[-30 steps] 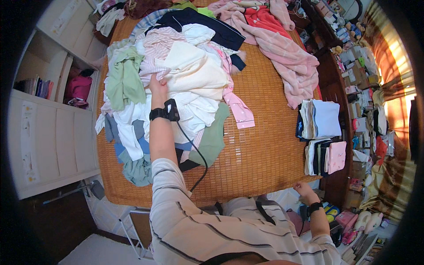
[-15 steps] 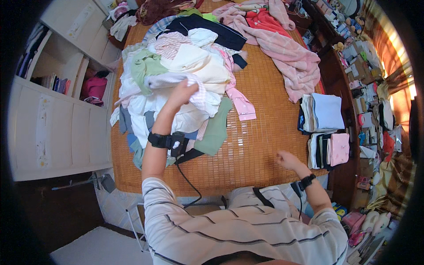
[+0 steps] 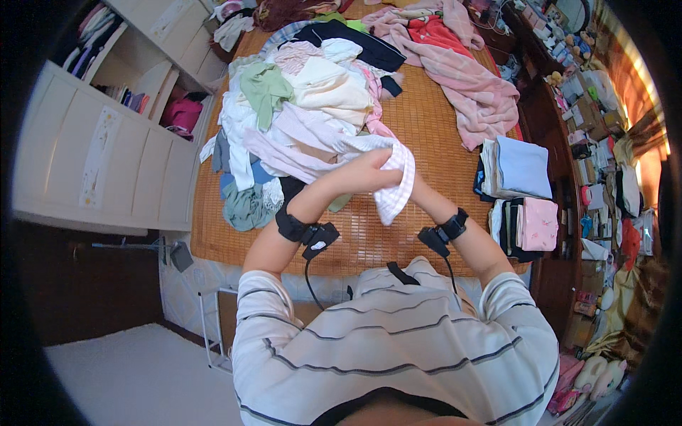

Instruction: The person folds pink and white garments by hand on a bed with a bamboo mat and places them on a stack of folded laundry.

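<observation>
My left hand grips a pale pink-and-white checked garment, which stretches back into the big heap of mixed clothes on the woven mat. My right hand comes up under the hanging end of the same garment and holds it; its fingers are hidden by the cloth. Both wrists wear black bands with cables. The garment hangs just above the mat's near part, in front of my chest.
Two stacks of folded clothes, a blue-topped stack and a pink-topped stack, sit at the mat's right edge. A pink robe lies spread at the far right. White cupboards stand at left, cluttered shelves at right.
My left hand has pulled the checked garment out of the heap toward my body. My right hand has come up from the mat's near edge and met the cloth.
</observation>
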`<state>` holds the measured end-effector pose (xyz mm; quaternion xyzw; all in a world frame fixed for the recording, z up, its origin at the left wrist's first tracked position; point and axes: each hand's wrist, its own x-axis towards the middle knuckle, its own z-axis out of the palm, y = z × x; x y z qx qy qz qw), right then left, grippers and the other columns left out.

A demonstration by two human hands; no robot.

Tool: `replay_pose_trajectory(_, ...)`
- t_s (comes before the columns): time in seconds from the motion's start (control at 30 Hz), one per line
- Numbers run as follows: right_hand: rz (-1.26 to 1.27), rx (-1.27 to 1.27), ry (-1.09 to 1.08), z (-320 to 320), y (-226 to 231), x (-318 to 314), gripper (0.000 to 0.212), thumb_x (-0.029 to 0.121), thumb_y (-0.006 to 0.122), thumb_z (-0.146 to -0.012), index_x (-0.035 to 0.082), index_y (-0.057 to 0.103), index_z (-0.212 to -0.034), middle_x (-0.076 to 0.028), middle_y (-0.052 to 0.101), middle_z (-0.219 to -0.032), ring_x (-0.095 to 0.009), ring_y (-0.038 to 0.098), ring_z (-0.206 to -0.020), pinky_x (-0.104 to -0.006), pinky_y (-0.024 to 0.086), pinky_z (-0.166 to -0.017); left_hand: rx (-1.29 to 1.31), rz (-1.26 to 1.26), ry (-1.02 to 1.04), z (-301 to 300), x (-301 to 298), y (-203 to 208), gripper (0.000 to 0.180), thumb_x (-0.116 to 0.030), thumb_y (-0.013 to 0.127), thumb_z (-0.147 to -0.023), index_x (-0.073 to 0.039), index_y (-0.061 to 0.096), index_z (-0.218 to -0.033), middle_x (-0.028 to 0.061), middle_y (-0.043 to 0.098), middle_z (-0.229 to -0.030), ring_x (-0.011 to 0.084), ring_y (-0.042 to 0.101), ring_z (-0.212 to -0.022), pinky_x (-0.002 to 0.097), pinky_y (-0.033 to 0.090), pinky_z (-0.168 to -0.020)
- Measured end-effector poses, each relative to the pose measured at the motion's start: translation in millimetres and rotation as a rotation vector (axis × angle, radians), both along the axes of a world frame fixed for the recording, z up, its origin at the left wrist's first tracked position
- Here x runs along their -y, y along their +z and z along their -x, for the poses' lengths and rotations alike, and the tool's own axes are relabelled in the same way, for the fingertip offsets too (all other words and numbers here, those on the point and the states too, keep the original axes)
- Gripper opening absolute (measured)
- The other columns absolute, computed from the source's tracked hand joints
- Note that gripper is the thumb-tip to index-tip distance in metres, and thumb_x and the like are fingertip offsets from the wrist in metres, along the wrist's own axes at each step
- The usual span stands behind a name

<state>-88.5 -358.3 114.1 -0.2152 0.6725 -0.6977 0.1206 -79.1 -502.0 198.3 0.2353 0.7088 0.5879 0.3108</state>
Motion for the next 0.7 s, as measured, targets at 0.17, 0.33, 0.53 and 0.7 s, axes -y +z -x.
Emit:
replay_pose_trajectory(0.17,-0.206,-0.271,-0.223,-26.8,38.2,-52.5,0.036,0.009,0.064,-0.068,0.002,0.055,-0.103,-0.009,0.06,-0.095,-0.014,0.056,-0.088,-0.0276,0.044,-0.077,0.032,-0.152,0.17,-30.6,-27.4,26.3,0.024,-0.017,0.055,-0.079,-0.005,0.053,-0.099,-0.0061,0.051,-0.072,0.0013,0.043,-0.056,0.0163,0.034,-0.046)
replay_pose_trajectory(0.33,-0.22,-0.337,-0.318,-46.8,58.5,-98.1,0.042,0.002,0.056,-0.065,0.001,0.051,-0.107,-0.012,0.06,-0.095,-0.018,0.057,-0.088,-0.0287,0.044,-0.076,-0.214,-0.03,0.393,-33.9,-40.9,27.2,0.024,-0.009,0.057,-0.076,-0.002,0.049,-0.098,0.0025,0.053,-0.083,0.005,0.047,-0.066,0.0192,0.04,-0.053)
replay_pose_trajectory(0.53,-0.285,-0.466,-0.276,-61.5,81.4,-160.9,0.044,0.006,0.057,-0.065,0.002,0.05,-0.108,-0.015,0.06,-0.094,-0.024,0.058,-0.087,-0.0307,0.043,-0.077,-1.037,0.107,0.2,-47.6,-95.3,50.2,0.058,-0.003,0.058,-0.066,-0.016,0.043,-0.12,0.0144,0.039,-0.12,0.0252,0.041,-0.107,0.0316,0.037,-0.087)
replay_pose_trajectory(0.7,-0.53,-0.493,-0.137,-83.1,132.2,-209.5,0.037,0.014,0.062,-0.064,0.0,0.058,-0.098,-0.014,0.061,-0.091,-0.022,0.059,-0.083,-0.0301,0.044,-0.075,-1.127,0.17,-0.135,-70.2,-143.0,68.3,0.054,-0.008,0.065,-0.065,-0.009,0.047,-0.116,0.0123,0.04,-0.122,0.0278,0.035,-0.115,0.0362,0.029,-0.095)
